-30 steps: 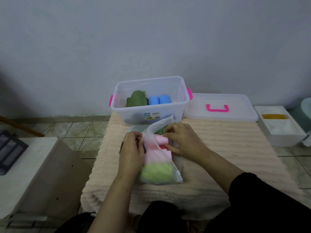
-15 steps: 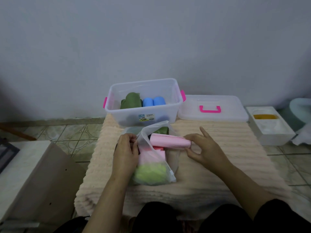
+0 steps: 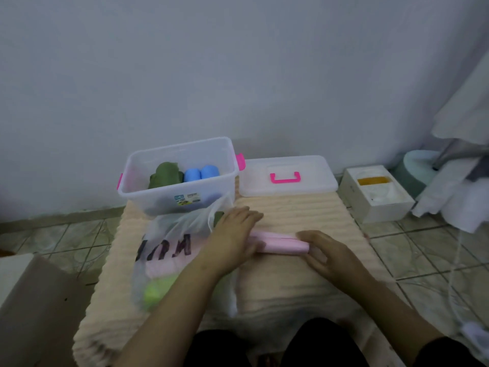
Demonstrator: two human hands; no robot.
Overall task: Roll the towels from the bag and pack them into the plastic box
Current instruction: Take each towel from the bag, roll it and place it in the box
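Observation:
A folded pink towel [image 3: 280,242] lies across the ribbed cream mat [image 3: 296,210]. My left hand [image 3: 232,234] grips its left end and my right hand [image 3: 328,254] grips its right end. To the left lies the clear plastic bag [image 3: 169,250] with dark lettering, holding pink towels and a lime-green one [image 3: 156,290]. Behind it stands the clear plastic box [image 3: 182,200] with pink latches. Inside are a dark green rolled towel [image 3: 165,174] and two blue rolls [image 3: 201,172].
The box's clear lid [image 3: 288,176] with a pink handle lies right of the box. A white foam box [image 3: 375,193] stands on the tiled floor further right. A cardboard box [image 3: 34,300] is at the left. White cloth hangs at the far right.
The pink towel has come fully out of the bag and now lies on the mat to its right. My left hand left the bag's mouth and took the towel's left end.

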